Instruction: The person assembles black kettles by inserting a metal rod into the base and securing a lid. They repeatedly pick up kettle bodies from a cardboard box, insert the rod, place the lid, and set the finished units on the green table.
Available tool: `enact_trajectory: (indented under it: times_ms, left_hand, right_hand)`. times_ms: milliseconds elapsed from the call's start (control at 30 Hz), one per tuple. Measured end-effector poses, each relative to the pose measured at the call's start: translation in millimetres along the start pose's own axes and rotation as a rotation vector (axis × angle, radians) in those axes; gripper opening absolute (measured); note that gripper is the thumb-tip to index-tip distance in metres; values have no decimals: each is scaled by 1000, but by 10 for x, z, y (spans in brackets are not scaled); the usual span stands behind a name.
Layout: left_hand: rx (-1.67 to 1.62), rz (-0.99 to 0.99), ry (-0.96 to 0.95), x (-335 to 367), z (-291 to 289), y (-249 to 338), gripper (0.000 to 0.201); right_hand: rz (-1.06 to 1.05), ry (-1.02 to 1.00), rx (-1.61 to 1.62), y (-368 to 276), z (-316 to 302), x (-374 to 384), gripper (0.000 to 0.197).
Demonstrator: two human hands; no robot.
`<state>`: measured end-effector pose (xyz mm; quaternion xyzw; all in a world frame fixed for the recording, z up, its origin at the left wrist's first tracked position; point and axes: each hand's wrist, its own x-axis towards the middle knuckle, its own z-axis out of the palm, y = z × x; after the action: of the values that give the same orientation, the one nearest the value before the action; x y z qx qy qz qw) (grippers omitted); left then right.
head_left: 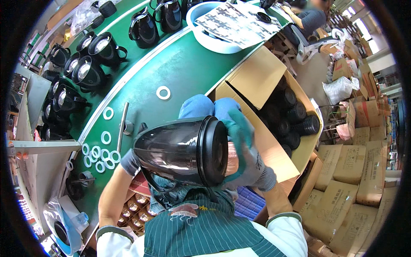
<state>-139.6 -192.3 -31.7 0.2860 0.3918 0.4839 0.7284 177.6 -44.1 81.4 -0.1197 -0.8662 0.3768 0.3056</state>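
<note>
A glossy black jug (171, 150) lies on its side in front of my body, its round base turned to the right. My left hand (130, 162), in a grey glove, grips its left end; the jug hides most of those fingers. Beside the base, my right hand (248, 156) wears a grey and teal glove, with fingers and thumb spread in a curve. Whether it touches the base is hard to tell, as the fingers are slightly blurred. Left of the jug, a metal rod (123, 124) stands on the green table (141, 103). White rings (106, 137) lie around it, and another ring (163, 92) lies farther off.
Several black jugs (89, 73) stand along the far left. A pale blue basin (209, 40) holds a patterned sheet (233, 25). To my right, an open carton (257, 81) contains black round parts (295, 112); stacked cartons (342, 197) lie beyond. A person (314, 21) sits at the far right.
</note>
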Motion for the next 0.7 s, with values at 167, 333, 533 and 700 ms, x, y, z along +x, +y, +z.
enact_trajectory:
  times_ms: [167, 333, 533, 700]
  left_hand:
    - [-96, 55, 103, -84, -186, 26, 74]
    - [-315, 144, 238, -227, -377, -176, 72]
    - [-390, 240, 343, -348, -398, -60, 71]
    - [943, 558, 620, -198, 389, 418, 57]
  right_hand:
    - [-141, -100, -245, -21, -225, 198, 129]
    - [-169, -41, -214, -12, -110, 262, 147]
    - [22, -218, 138, 12, 3, 196, 145]
    - [484, 163, 596, -59, 279, 209, 94]
